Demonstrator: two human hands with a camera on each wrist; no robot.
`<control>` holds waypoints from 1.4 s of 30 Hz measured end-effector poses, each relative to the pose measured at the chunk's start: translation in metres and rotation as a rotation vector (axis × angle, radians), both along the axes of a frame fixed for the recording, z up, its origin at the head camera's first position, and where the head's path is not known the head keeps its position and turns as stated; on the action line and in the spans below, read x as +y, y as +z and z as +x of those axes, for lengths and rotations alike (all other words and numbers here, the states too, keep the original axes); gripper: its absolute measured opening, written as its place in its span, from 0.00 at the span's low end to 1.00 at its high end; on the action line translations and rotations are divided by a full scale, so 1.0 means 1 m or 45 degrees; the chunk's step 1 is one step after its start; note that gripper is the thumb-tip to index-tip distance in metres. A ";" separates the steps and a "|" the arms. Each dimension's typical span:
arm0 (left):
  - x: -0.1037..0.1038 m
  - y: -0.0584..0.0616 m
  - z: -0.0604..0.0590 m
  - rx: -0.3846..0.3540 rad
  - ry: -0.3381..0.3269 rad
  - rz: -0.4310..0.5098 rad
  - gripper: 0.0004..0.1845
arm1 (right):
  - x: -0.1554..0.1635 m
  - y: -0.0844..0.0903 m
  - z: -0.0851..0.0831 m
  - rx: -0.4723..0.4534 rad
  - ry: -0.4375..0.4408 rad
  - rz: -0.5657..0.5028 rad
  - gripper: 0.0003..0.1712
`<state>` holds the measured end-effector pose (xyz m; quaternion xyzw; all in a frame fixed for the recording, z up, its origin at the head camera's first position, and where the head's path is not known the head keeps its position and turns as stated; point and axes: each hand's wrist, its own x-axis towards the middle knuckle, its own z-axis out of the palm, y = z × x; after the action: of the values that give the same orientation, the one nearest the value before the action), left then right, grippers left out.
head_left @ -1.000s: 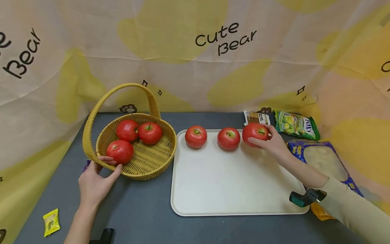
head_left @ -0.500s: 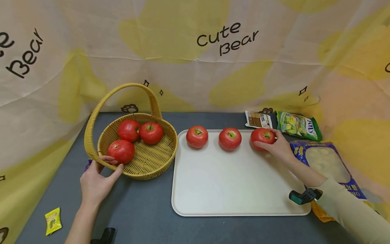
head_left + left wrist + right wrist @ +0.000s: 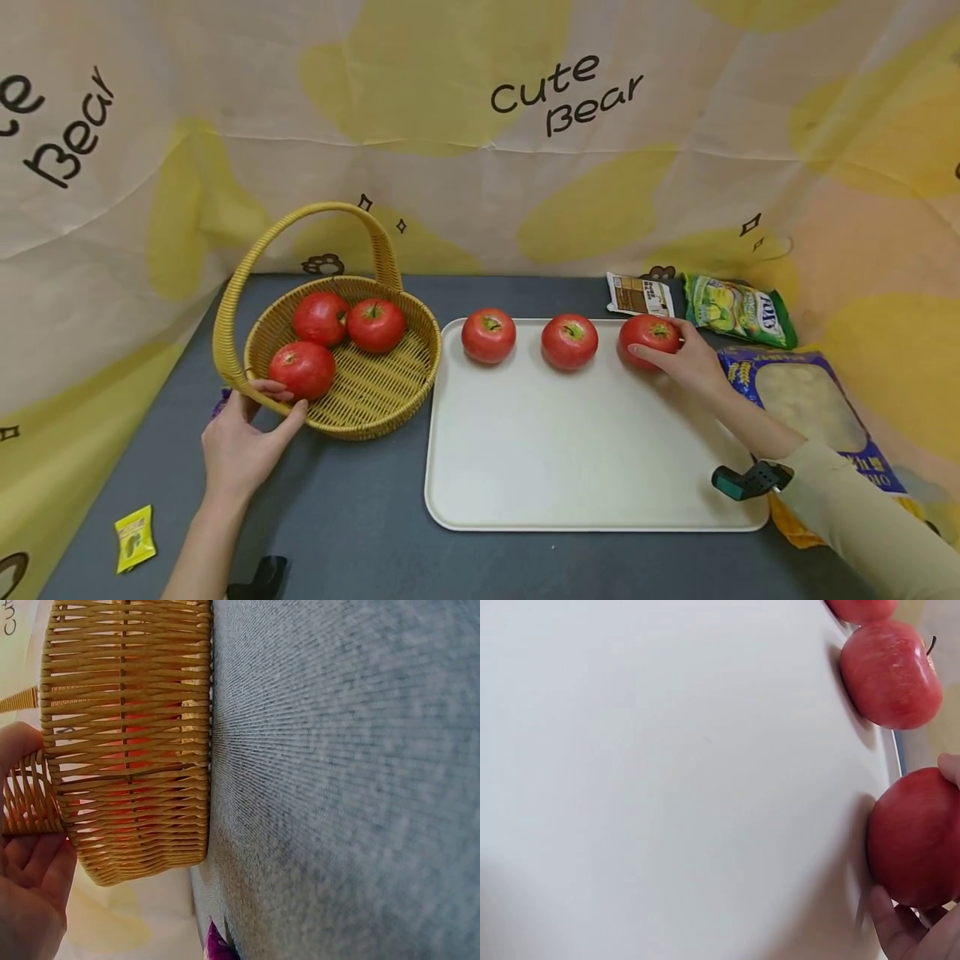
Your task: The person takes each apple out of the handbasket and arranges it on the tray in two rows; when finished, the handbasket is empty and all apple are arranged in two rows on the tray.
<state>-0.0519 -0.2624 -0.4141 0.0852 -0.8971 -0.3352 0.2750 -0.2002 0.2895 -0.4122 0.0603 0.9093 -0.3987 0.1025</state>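
Observation:
A yellow wicker basket point(image 3: 367, 392) with a tall arched handle stands on the left and holds three red apples, one of them the near apple point(image 3: 302, 371). My left hand point(image 3: 238, 446) grips the basket's near rim at the foot of the handle; the left wrist view shows the thumb and fingers around the woven handle base point(image 3: 30, 799). On the white tray point(image 3: 592, 450), my right hand point(image 3: 690, 362) holds the rightmost apple point(image 3: 647, 340) at the far edge, thumb on its near side. Left of it in a row sit a middle apple point(image 3: 569, 342) and a left apple point(image 3: 488, 336).
Behind the tray's right corner lie a brown-and-white packet point(image 3: 640, 295) and a green snack bag point(image 3: 738, 310). A blue bag point(image 3: 810, 400) lies under the right forearm. At the front left is a small yellow packet point(image 3: 136, 538); a purple wrapper point(image 3: 217, 943) lies beside the basket.
My right hand has moved the third apple a little to the right and down onto the tray, apart from the middle one. The left hand keeps its hold on the basket.

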 end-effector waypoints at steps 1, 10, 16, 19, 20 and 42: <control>0.000 0.000 0.000 0.000 -0.004 0.000 0.20 | 0.000 0.001 0.000 -0.003 0.002 0.003 0.61; -0.002 0.002 -0.003 -0.012 0.044 -0.030 0.17 | -0.008 0.009 -0.005 0.267 0.023 0.061 0.47; -0.003 0.002 -0.003 0.017 0.040 -0.042 0.14 | -0.042 0.030 -0.017 0.565 0.103 -0.013 0.21; -0.003 0.001 -0.003 0.039 0.035 -0.040 0.14 | -0.072 0.044 -0.020 0.591 0.206 -0.081 0.17; -0.003 0.001 -0.003 0.047 0.033 -0.039 0.14 | -0.083 0.049 -0.021 0.587 0.247 -0.111 0.16; -0.005 -0.003 -0.004 0.075 0.010 -0.056 0.13 | -0.311 0.052 -0.049 0.453 1.204 -0.058 0.30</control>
<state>-0.0563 -0.2672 -0.4170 0.0726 -0.8954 -0.3166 0.3046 -0.2489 -0.0218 -0.3605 -0.4294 0.8316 -0.3324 0.1166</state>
